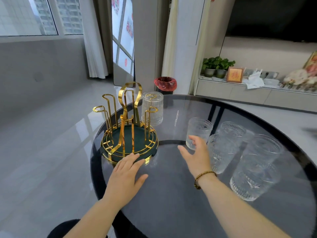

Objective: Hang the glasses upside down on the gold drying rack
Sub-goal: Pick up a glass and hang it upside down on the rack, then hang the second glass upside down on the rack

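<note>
R hand (197,157) open, empty, fingertips at nearest glass (199,133): reach step. L hand (127,176) flat, steadying rack (128,133). Next: grip, invert, hook on free prong.

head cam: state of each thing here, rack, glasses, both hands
gold drying rack: upright on the glass table, one peg filled
hung glass: upside down on a far peg
nearest-hand glass: upright on the table, not lifted
three other glasses: upright, clustered at the right
left hand: open, flat, fingertips at the rack's base
right hand: open, reaching at the glass, not closed on it
</note>
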A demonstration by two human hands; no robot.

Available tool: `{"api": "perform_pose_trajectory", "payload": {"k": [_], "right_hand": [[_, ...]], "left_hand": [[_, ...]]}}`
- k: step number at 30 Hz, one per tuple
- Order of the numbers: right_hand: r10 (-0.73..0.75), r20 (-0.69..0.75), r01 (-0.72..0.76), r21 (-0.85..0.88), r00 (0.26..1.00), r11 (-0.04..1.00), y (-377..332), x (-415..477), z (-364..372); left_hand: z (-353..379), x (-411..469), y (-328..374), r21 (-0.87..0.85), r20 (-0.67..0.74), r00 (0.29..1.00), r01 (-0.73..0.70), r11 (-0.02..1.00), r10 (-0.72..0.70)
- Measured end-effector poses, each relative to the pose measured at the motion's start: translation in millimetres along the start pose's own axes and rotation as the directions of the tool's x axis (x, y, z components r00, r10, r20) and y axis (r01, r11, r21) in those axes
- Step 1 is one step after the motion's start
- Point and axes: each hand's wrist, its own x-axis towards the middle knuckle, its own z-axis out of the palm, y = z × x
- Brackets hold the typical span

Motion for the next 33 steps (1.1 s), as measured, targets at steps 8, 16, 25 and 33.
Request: {"api": "perform_pose_trajectory", "payload": {"k": [8,16,25,33], "right_hand": [[0.291,-0.061,-0.29,0.026,0.955,0.957,28,-3,26],[0.457,-0.23,-0.413,0.216,0.859,0.885,28,36,42],[0.535,-0.377,-0.42,0.348,0.756,0.838,26,74,42],[0.44,-0.43,-0.383,0.217,0.788,0.898,34,83,45]], "left_hand": [[9,9,3,0.118,0.014,0.999,0.05,0.992,-0.052],[12,12,1,0.132,0.03,0.998,0.051,0.99,-0.055],[12,13,1,0.143,0.04,0.997,0.065,0.988,-0.071],[11,14,0,0.123,0.044,0.996,0.071,0.99,-0.077]]}}
